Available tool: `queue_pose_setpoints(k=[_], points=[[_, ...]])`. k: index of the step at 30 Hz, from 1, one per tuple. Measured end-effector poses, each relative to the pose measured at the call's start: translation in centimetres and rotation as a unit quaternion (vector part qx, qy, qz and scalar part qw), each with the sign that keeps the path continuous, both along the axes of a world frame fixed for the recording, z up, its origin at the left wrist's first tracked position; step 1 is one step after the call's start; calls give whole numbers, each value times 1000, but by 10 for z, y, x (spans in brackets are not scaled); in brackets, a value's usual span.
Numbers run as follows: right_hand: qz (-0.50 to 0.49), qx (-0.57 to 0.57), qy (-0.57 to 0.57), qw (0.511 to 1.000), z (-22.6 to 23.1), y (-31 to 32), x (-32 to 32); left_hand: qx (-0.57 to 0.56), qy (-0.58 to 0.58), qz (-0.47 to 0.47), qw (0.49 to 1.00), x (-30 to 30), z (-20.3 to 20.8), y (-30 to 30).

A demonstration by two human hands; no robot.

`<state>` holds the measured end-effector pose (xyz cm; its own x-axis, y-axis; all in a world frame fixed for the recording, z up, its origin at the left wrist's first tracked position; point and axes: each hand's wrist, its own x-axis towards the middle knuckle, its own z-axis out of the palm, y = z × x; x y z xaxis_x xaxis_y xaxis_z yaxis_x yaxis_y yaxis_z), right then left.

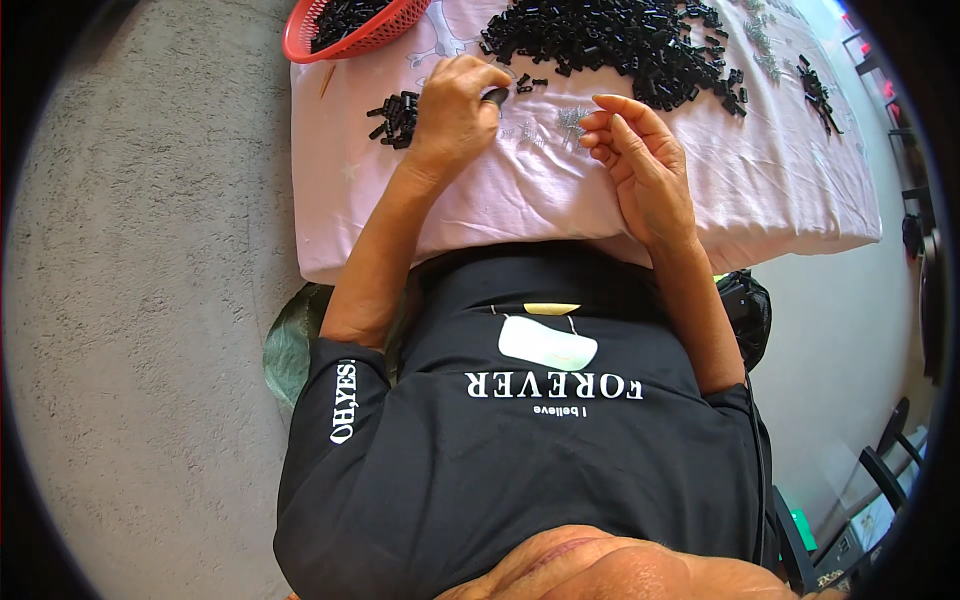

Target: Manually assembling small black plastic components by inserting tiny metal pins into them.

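Observation:
At the table's near left part, my left hand (pixel 455 112) is closed, back of the hand upward, on a small dark rounded piece (pixel 495 97) that shows at its fingertips. A small heap of black plastic parts (pixel 398 120) lies right beside that hand, partly hidden by it. My right hand (pixel 645 165) is raised above the cloth to the right, fingers loosely curled and a little apart. Nothing shows between them. A few loose black parts (pixel 527 82) lie between the two hands.
A pink patterned cloth (pixel 540 190) covers the table. A large pile of black parts (pixel 620 40) spreads across the far side. At the far left stands a red plastic basket (pixel 385 30) holding more parts. A thin wooden stick (pixel 327 80) and another small cluster (pixel 818 95) lie near the sides.

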<state>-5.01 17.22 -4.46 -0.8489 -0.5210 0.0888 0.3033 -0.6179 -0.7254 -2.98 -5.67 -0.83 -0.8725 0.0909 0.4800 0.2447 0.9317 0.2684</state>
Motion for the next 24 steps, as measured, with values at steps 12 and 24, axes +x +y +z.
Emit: queue_pose_setpoints(k=[12,24], points=[[-67,-7,-2,998,-1,-1,1,22,-39,-17,999,-6,-4,6],[-58,10,9,998,-2,-2,1,23,-45,-11,999,-18,0,10]])
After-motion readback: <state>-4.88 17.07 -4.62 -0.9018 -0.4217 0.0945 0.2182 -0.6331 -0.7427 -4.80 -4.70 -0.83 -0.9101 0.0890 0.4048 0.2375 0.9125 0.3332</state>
